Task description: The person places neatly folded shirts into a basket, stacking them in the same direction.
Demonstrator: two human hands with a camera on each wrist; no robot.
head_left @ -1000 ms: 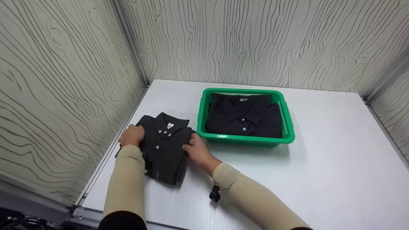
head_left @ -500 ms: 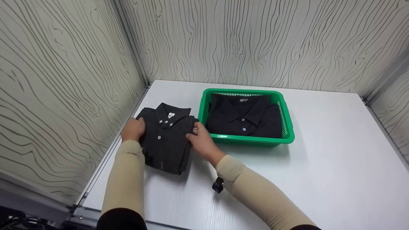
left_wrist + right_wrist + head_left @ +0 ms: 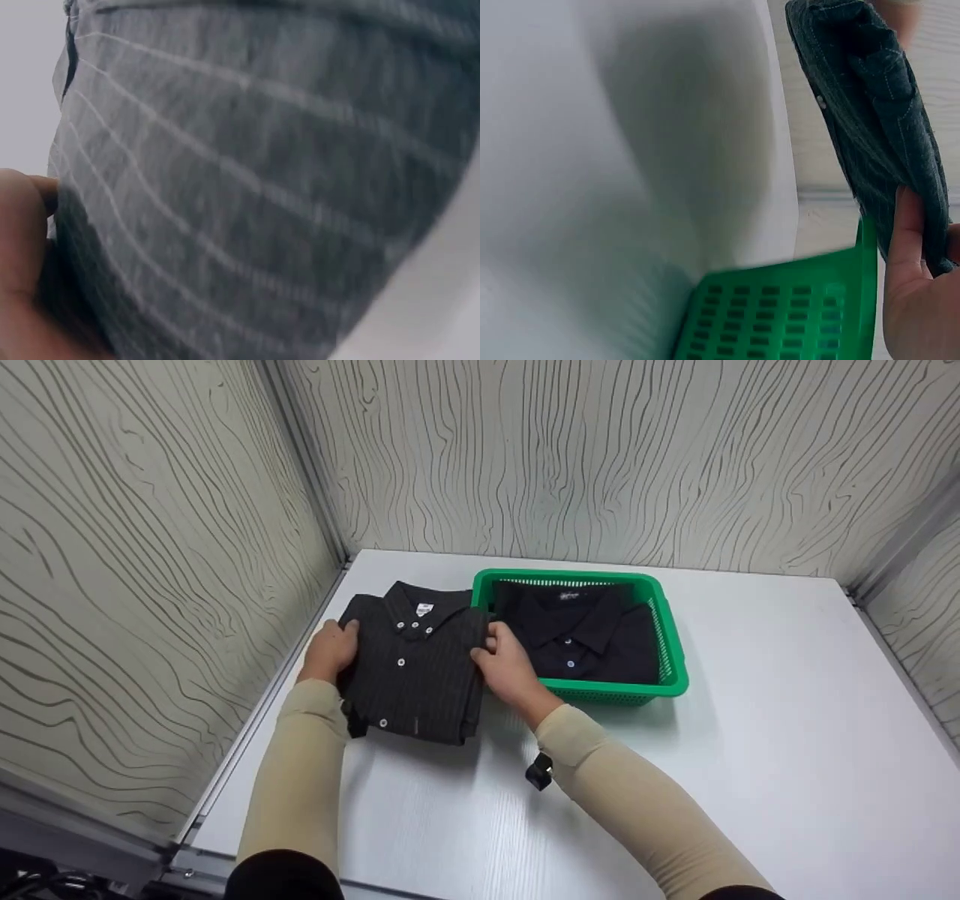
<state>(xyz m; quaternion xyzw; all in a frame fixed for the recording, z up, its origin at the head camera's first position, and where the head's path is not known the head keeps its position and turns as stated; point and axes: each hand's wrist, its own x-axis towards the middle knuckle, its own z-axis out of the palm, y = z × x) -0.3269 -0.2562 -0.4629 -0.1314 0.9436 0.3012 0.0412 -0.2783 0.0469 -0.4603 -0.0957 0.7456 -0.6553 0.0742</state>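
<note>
A folded dark grey pinstriped shirt with white buttons and a collar label hangs above the table between both hands. My left hand grips its left edge, thumb on top. At the opposite edge my right hand pinches the folded layers, thumb on one face and fingers behind, as the right wrist view shows. Pale stripes of the shirt fill most of the left wrist view. In the head view the shirt's upper right corner overlaps the near left rim of a green basket.
Inside the basket lies a folded black shirt with its collar facing up. The white table extends to the right and in front. Wood-grain patterned walls close off the left and back.
Both hands have lifted the folded grey shirt off the table and carried it up and to the right, toward the basket. The basket and the black shirt have stayed put.
</note>
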